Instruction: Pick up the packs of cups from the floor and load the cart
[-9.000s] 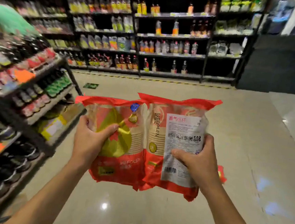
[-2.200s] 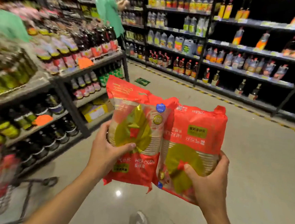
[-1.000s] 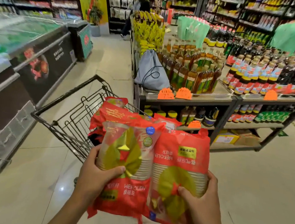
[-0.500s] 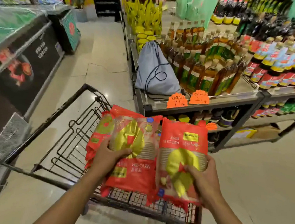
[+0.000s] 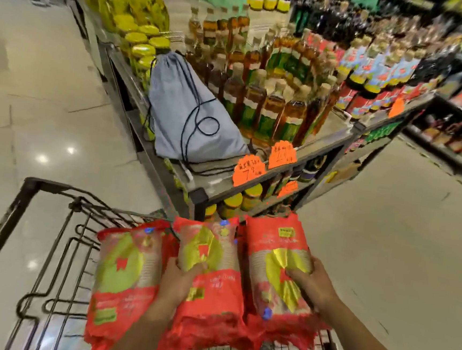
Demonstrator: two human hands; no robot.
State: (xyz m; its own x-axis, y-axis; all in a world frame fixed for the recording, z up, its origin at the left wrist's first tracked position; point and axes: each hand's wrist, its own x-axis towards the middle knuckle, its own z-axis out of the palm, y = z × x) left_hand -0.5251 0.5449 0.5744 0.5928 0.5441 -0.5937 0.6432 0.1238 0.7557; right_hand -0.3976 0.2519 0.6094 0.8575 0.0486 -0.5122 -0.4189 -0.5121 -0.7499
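Here we are over the cart [image 5: 50,243], and the labels come first: the print on the red-and-gold packs of cups is too blurred to read, though each shows a small yellow-green label patch. Beyond our hands, the orange price tags [image 5: 249,171] carry handwriting, and only a large "7" on the nearest one reads clearly. We count 3 packs. Our left hand [image 5: 184,279] grips the middle pack [image 5: 208,262], fingers curled round it, thumb across the front. Our right hand [image 5: 312,285] holds the right pack [image 5: 278,262] from its outer side, thumb laid over the gold print. Both packs sit low over the basket at its near end, side by side and touching; we cannot tell whether they rest on the wire. The third pack [image 5: 126,271] lies in the cart just left of our left hand. We count 4 orange tags and 1 grey-blue drawstring bag [image 5: 185,109], which leans on the shelf [image 5: 331,130] ahead of our hands. Beside it stand amber bottles [image 5: 269,108], too many to count, and yellow-lidded jars [image 5: 141,38] further left. The floor [image 5: 50,89] is pale glossy tile reflecting ceiling lights, with more stocked shelves far right.
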